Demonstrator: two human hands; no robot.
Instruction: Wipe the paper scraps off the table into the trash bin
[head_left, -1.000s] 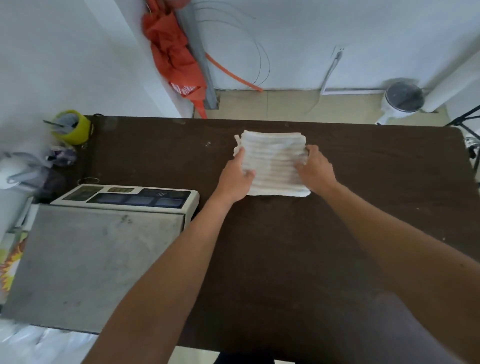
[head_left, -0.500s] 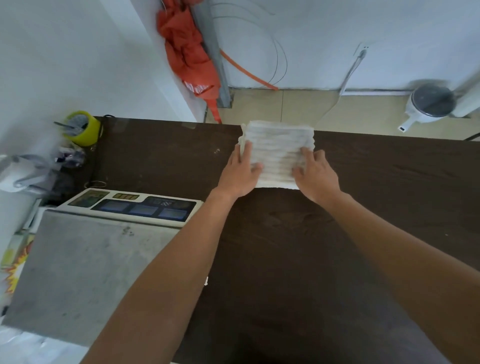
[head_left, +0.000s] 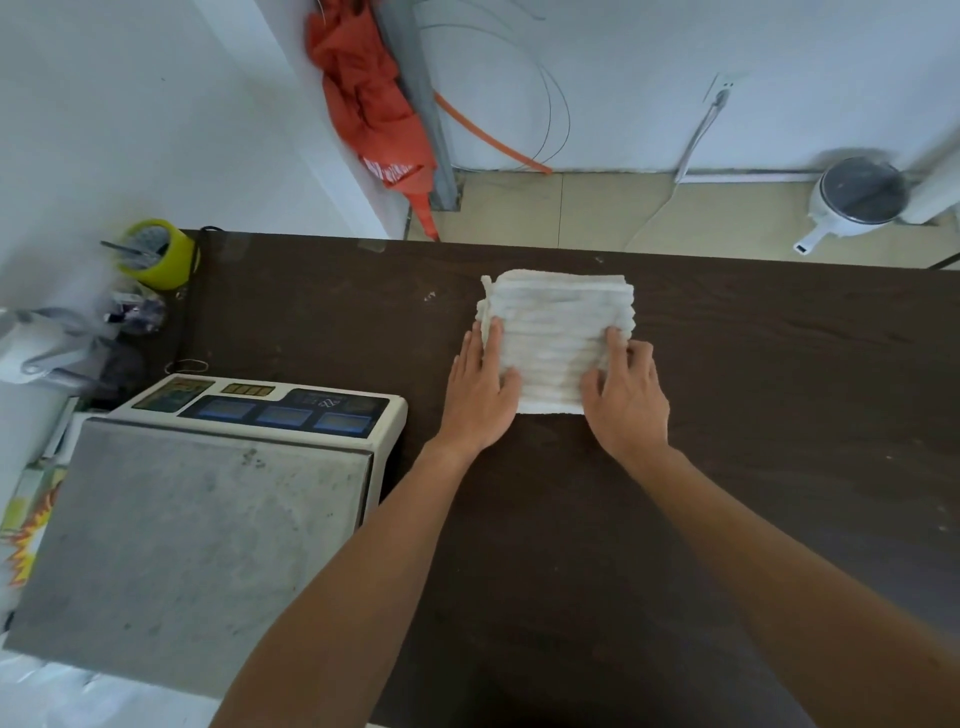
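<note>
A folded white ribbed cloth (head_left: 558, 322) lies flat on the dark brown table (head_left: 753, 441), a little back from its far edge. My left hand (head_left: 480, 389) presses down on the cloth's near left corner. My right hand (head_left: 626, 395) presses on its near right corner, fingers spread over the fabric. A tiny white paper scrap (head_left: 429, 296) sits on the table left of the cloth, and another speck (head_left: 599, 259) lies by the far edge. No trash bin is clearly visible.
A weighing scale (head_left: 208, 499) with a steel platform fills the table's left side. A yellow tape roll (head_left: 156, 254) sits at the far left corner. On the floor beyond are a white pot with a dark lid (head_left: 857, 200), an orange cloth (head_left: 374, 109) and cables.
Both hands pushed the cloth out over the table's far edge, then drew it back toward me; it now lies fully on the table.
</note>
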